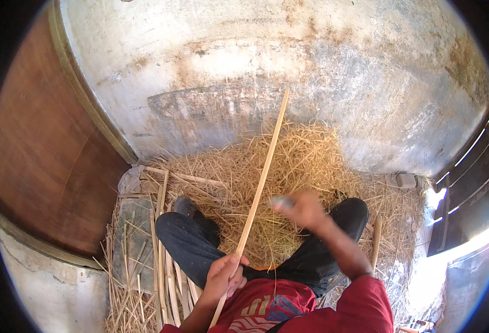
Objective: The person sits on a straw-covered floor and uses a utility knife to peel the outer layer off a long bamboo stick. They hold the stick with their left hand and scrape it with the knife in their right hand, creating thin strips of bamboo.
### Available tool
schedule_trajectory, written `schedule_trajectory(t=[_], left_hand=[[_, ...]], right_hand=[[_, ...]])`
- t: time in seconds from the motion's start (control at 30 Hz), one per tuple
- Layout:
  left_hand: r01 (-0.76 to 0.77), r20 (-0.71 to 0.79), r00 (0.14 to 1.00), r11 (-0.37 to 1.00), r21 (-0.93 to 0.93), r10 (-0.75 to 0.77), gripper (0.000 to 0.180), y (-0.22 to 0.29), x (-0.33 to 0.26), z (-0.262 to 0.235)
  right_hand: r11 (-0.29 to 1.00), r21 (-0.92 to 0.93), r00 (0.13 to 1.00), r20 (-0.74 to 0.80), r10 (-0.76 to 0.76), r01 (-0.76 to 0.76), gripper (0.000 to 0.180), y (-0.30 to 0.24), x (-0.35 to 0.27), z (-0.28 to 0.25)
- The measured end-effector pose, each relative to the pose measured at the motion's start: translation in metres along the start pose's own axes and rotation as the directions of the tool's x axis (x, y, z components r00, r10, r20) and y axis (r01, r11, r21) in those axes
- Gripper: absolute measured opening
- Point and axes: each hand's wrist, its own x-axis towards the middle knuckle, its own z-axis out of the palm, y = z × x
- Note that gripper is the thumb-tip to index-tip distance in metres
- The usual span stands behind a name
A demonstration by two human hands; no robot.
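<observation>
My left hand [227,276] is closed around the lower part of a long, pale wooden strip [262,176], likely split bamboo. The strip slants up and away to the right, its far end in front of the wall. Right of the strip, my right hand [306,211] is in the air over the straw, smeared by motion. At its fingertips shows a small greyish thing [281,203], too blurred to name, apart from the strip in this view. My legs [191,244] are bent and spread on either side of a heap of shavings.
Pale shavings [305,152] pile up against the stained wall [244,66]. More long strips [164,261] lie beside my left leg, near a grey slab [135,222]. A brown door panel [50,150] stands left. A short stick [376,238] lies right of my right knee.
</observation>
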Motion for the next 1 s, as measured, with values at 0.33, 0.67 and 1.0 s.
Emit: schedule_trajectory(t=[0.33, 0.67, 1.0], left_hand=[[0.173, 0.196, 0.976, 0.883, -0.436, -0.094, 0.029, -0.001, 0.019, 0.004], [0.193, 0.133, 0.979, 0.923, -0.332, -0.157, 0.033, 0.003, 0.006, 0.012], [0.219, 0.107, 0.975, 0.928, -0.301, -0.195, 0.033, -0.001, -0.003, 0.013]], right_hand=[[0.912, -0.182, 0.917, -0.091, -0.388, 0.367, 0.058, -0.035, -0.005, 0.019], [0.926, -0.223, 0.924, -0.167, -0.345, 0.305, 0.064, -0.004, 0.011, 0.03], [0.88, -0.199, 0.895, -0.023, -0.445, 0.432, 0.054, -0.033, -0.015, 0.027]])
